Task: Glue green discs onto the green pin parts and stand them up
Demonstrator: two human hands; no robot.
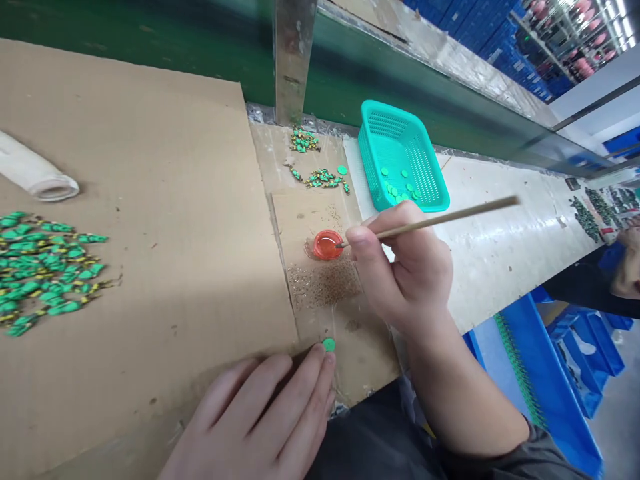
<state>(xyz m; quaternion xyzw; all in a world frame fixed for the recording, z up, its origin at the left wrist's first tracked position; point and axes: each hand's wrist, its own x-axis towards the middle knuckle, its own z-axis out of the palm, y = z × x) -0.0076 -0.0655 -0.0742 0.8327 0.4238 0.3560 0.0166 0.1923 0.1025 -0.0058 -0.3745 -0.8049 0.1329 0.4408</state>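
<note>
Pinched in my right hand (405, 267) is a thin wooden stick (450, 217), its dark tip dipped at the rim of a small red cap (327, 248) that holds clear liquid. I cannot tell whether that tip is bristled. My left hand (265, 413) rests on the cardboard at the near edge, its fingertips on a small round green disc (329, 345). Brown specks (323, 283) are scattered on the cardboard between the cap and the disc. More green discs (400, 193) lie in a turquoise basket (367, 160) beyond my right hand.
A heap of green-and-yellow small figures (45, 267) lies at the left, below a pale roll (37, 167). Smaller piles (305, 140) of similar pieces sit behind the cap. A metal post (294, 60) stands at the back. Blue bins (545, 373) and another person's arm (627, 267) are at the right.
</note>
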